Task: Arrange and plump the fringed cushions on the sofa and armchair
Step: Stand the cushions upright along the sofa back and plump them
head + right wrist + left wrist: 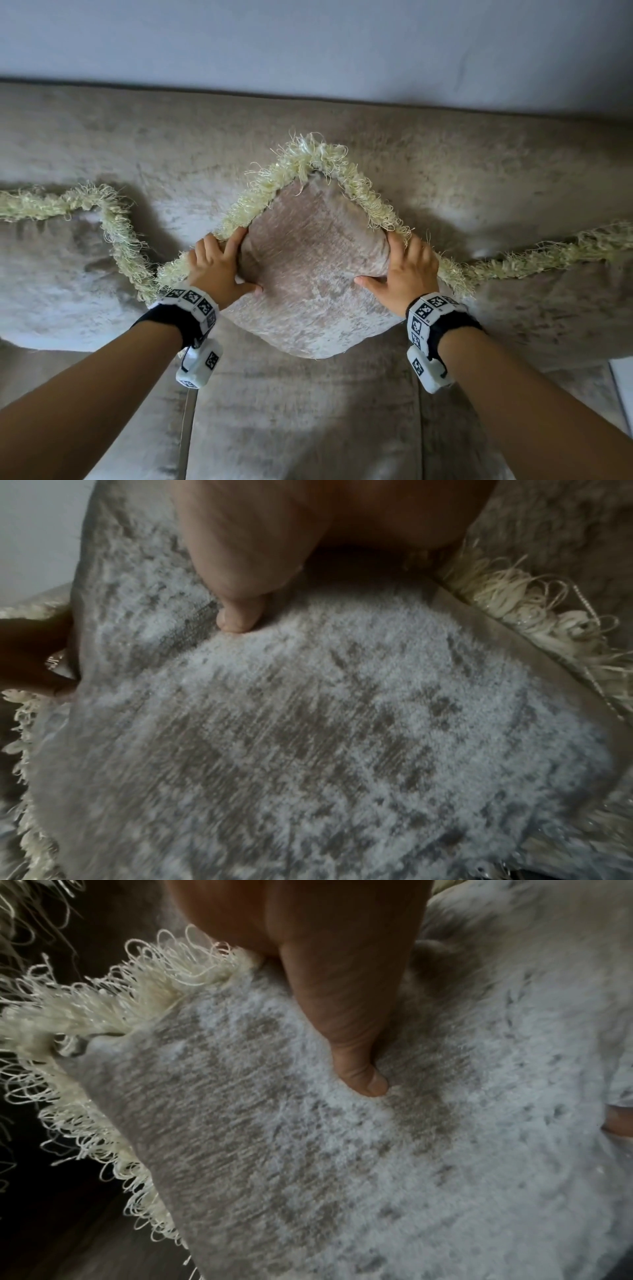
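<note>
A beige-grey velvet cushion (310, 274) with a cream fringe (308, 156) stands corner-up against the sofa back (171, 137). My left hand (219, 265) grips its left side, thumb pressed into the front face and fingers wrapped over the fringed edge. On the opposite side my right hand (399, 270) holds it the same way. The left wrist view shows the left thumb (356, 1053) dug into the cushion (308, 1150). The right wrist view shows the right thumb (240, 610) pressing the cushion (325, 737).
A second fringed cushion (61, 274) leans at the left, a third (565, 301) at the right, both against the sofa back. The seat cushions (291, 421) lie below, with a seam on each side. A pale wall (308, 41) rises behind.
</note>
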Available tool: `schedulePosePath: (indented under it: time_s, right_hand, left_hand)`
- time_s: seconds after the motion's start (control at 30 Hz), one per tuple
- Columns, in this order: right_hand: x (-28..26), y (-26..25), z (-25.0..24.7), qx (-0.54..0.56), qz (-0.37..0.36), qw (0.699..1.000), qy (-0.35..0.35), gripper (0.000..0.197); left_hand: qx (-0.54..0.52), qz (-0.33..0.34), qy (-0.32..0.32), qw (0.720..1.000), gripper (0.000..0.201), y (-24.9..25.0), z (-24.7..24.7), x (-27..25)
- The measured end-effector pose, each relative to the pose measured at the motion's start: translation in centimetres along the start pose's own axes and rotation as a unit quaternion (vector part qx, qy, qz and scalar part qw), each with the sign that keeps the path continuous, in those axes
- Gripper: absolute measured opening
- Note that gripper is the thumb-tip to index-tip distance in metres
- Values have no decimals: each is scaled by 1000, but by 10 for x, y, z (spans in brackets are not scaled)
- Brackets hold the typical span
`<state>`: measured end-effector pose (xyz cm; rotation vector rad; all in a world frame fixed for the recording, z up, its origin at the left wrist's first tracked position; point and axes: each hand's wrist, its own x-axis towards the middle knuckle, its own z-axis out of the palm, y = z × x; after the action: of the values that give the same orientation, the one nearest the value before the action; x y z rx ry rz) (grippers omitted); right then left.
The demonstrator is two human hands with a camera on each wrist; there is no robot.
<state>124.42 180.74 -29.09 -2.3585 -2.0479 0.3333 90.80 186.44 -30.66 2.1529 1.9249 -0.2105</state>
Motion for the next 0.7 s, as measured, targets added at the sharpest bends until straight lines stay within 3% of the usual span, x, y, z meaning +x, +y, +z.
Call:
schedulePosePath:
  time_s: [0.1,0.2,0.33,0.47,0.7]
  right_hand:
    - [-9,1,-9,9,31,998,-55,111]
    - [-24,4,-24,35,33,997,-58,107]
    - [-49,4,-43,3,-38,999,-10,81]
    - [-65,2,-50,19,-83,995,-52,65]
    - [-94,-6,-58,43,-109,988,-99,56]
  left_hand:
    - [10,4,10,1000,128,-4,-5,-8]
    - [24,11,7,1000,120,-6,-20,-18]
    - [29,8,3,1000,97,-2,-42,-37]
    - [-2,-9,-8,1000,83,15,-55,-69]
    - [-58,-34,-45,997,63,28,-72,-161]
